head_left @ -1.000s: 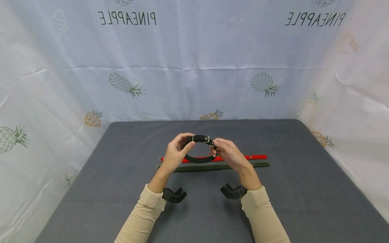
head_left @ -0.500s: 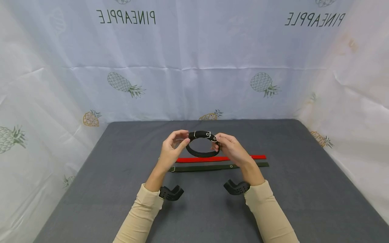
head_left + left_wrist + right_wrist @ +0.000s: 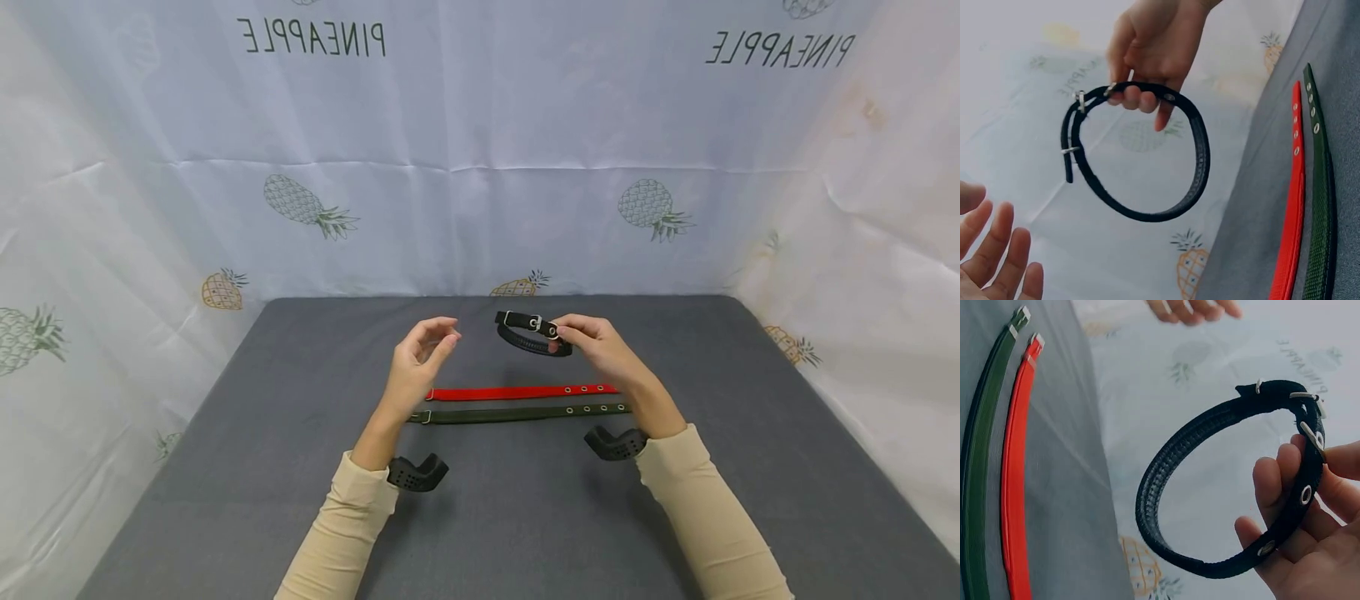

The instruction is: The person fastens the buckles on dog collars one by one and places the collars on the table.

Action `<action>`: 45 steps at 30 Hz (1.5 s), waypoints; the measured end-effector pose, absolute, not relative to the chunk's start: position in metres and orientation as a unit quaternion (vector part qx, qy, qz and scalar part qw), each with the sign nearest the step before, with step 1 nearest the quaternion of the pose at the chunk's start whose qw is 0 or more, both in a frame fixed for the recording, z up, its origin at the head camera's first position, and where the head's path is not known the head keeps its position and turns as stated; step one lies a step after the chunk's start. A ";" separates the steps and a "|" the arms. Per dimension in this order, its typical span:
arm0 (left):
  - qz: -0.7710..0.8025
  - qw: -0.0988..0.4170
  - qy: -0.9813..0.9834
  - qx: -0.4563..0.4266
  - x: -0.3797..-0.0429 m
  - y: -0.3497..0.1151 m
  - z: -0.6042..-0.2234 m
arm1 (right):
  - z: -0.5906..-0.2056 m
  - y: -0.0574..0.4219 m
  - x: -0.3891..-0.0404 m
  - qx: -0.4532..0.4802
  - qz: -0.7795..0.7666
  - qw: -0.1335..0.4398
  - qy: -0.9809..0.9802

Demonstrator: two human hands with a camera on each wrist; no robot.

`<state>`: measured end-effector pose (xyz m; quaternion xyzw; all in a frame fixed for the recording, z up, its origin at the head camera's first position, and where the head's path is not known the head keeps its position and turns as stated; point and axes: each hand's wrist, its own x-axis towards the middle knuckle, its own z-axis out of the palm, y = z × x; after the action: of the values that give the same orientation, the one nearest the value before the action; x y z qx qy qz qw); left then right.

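A black collar (image 3: 525, 322) with a metal buckle and eyelets is fastened into a loop and held up above the table. My right hand (image 3: 606, 346) pinches it near the buckle between thumb and fingers; in the right wrist view the fingers (image 3: 1279, 472) reach inside the loop. To the left, my left hand (image 3: 411, 367) is raised with loosely bent fingers and nothing in it, apart from the collar. In the left wrist view the strap's free end (image 3: 1068, 169) sticks out past a metal keeper.
On the grey table (image 3: 495, 517), a red collar (image 3: 502, 393) lies stretched out flat, parallel to a dark green collar (image 3: 495, 415) nearer me. Both show metal eyelets at their right ends. A white pineapple-print curtain (image 3: 480, 233) stands behind the table and along its sides.
My left hand has let go of the black collar and drawn slightly left. My right hand has carried the collar to the right and a little up, turning the loop.
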<state>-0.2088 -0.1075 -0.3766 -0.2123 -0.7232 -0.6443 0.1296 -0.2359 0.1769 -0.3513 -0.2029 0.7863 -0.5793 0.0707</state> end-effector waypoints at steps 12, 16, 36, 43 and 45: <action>-0.633 0.095 -0.733 -0.229 -0.215 -0.106 -0.386 | -0.363 0.211 -0.251 -0.194 -0.441 0.019 0.876; -0.608 0.071 -0.756 -0.231 -0.221 -0.108 -0.394 | -0.370 0.222 -0.257 -0.187 -0.406 -0.001 0.894; -0.591 0.027 -0.785 -0.184 -0.232 -0.134 -0.407 | -0.413 0.254 -0.268 -0.161 -0.291 -0.059 0.941; -0.595 0.030 -0.786 -0.165 -0.232 -0.143 -0.410 | -0.425 0.257 -0.272 -0.147 -0.292 -0.071 0.942; -0.598 0.032 -0.784 -0.161 -0.232 -0.145 -0.410 | -0.427 0.257 -0.273 -0.146 -0.292 -0.073 0.942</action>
<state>-0.2318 -0.1452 -0.4098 -0.1607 -0.7842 -0.5984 0.0316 -0.2726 0.2566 -0.4269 -0.1460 0.9424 -0.2919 -0.0732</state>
